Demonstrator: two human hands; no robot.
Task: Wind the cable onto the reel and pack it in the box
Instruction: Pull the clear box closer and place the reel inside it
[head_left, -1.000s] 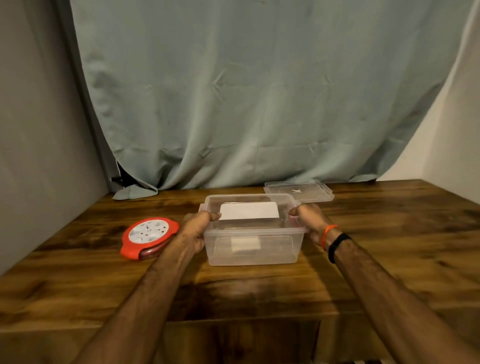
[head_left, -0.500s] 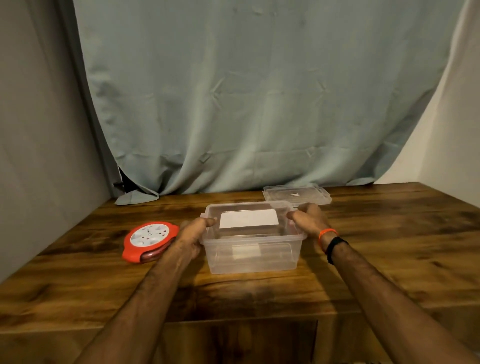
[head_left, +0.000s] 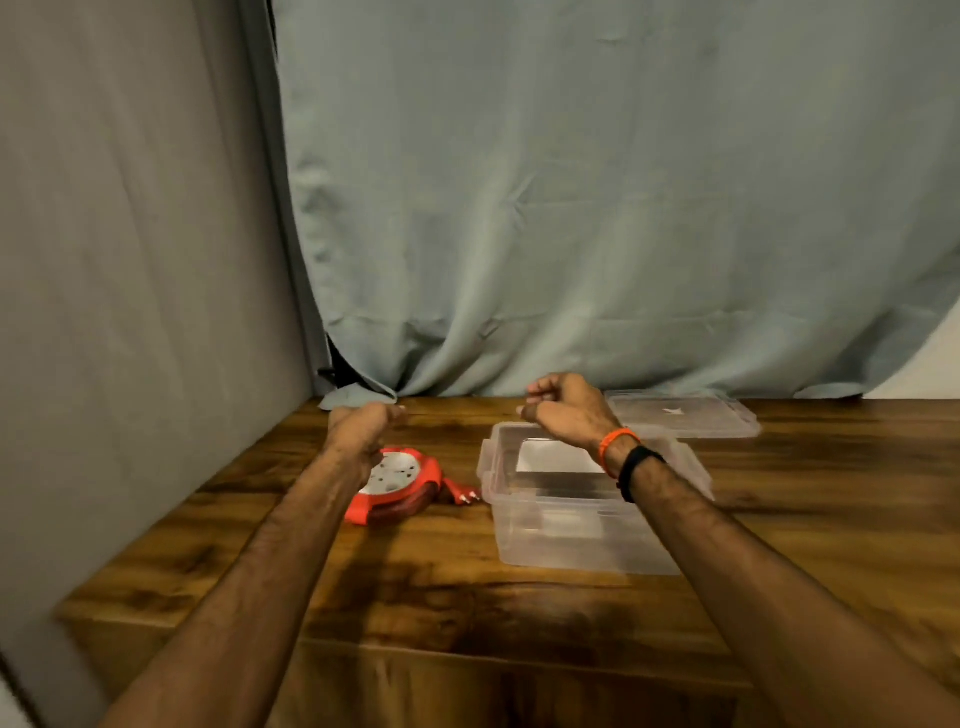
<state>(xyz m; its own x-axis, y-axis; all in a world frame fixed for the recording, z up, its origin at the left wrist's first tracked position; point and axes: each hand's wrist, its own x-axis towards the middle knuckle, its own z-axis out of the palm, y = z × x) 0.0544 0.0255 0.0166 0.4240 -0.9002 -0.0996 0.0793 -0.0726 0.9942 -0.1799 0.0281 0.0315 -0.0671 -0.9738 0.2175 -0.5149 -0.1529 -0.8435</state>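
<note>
Box (head_left: 582, 540) open; reel (head_left: 397, 486) outside, beside it.

Dim, warm indoor light — soft overall blur, arm shadows on the table (head_left: 519, 597), wide-angle edge bending.

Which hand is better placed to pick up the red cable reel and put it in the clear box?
Left. The left hand hovers directly over the cable reel; the right hand is above the box, farther away.
</note>
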